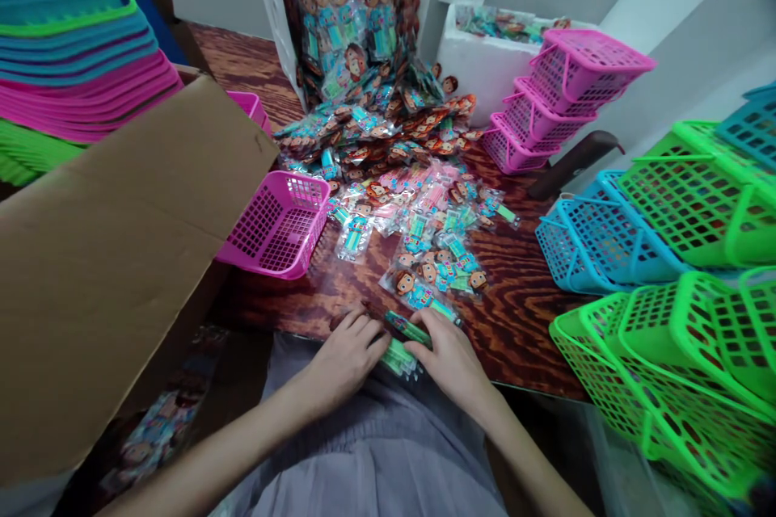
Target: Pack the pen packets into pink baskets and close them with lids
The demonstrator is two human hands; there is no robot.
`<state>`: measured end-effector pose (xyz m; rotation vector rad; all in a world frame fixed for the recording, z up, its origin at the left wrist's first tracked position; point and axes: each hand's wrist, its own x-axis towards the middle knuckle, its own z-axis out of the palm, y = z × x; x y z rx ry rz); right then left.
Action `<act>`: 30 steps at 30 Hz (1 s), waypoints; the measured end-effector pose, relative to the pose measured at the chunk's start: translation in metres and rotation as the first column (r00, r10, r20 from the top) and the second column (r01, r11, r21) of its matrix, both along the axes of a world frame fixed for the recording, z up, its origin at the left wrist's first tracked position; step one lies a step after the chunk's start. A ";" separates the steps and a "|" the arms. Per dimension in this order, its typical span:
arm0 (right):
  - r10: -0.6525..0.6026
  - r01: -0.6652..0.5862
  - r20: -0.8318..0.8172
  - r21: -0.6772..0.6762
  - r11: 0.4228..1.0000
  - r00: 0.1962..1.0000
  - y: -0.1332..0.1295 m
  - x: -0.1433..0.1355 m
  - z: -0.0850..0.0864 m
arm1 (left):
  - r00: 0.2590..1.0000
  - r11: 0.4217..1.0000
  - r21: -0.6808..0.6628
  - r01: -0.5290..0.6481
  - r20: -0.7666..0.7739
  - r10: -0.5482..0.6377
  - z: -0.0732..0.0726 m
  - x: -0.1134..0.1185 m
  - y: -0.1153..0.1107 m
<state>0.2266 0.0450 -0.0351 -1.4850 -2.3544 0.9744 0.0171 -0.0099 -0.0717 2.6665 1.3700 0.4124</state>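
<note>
At the table's front edge, a bunch of small clear packets with green sticks (398, 357) lies between my hands. My left hand (348, 351) is closed on the left side of the bunch, palm down. On its right side my right hand (447, 354) has thumb and fingers closed round another green packet (407, 326). Just beyond them, loose doll-printed packets (415, 291) lie on the dark wood-grain table (509, 323). Behind these a large heap of similar packets (376, 137) spills from a white crate (272, 8).
An open pink basket (282, 226) stands left of the heap, beside a cardboard box flap (121, 242). Pink baskets (546, 105) are stacked at the back right near a white foam box (485, 56). Blue (606, 238) and green baskets (667, 355) fill the right side.
</note>
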 end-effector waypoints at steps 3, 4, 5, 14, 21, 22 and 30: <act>0.001 -0.001 -0.009 -0.049 0.999 1.000 -0.006 0.008 0.005 | 0.999 0.999 0.037 0.002 0.037 -0.003 -0.002 -0.001 -0.001; 0.002 -0.002 -0.011 -0.051 0.999 1.000 -0.009 0.010 0.006 | 0.998 0.999 0.049 0.004 0.056 -0.006 -0.002 -0.001 -0.001; 0.006 -0.006 -0.013 -0.047 0.999 1.000 -0.011 0.011 0.007 | 0.997 0.998 0.059 0.008 0.078 -0.012 -0.002 0.000 0.000; 0.044 -0.042 -0.040 0.051 0.998 0.998 -0.023 -0.002 0.002 | 0.990 0.988 0.150 -0.033 0.142 0.012 0.003 -0.002 0.000; 0.128 -0.124 -0.071 0.067 0.990 0.989 -0.016 -0.001 0.005 | 0.989 0.963 0.262 -0.064 0.142 0.027 0.003 -0.001 0.001; 0.138 -0.132 -0.097 0.060 0.989 0.986 -0.010 0.002 0.004 | 0.996 0.976 0.214 -0.025 0.093 0.005 0.004 -0.001 0.005; -0.250 0.158 0.232 0.353 0.922 0.940 0.025 0.025 -0.031 | 0.990 0.995 -0.015 0.095 -0.108 -0.096 0.008 0.001 0.023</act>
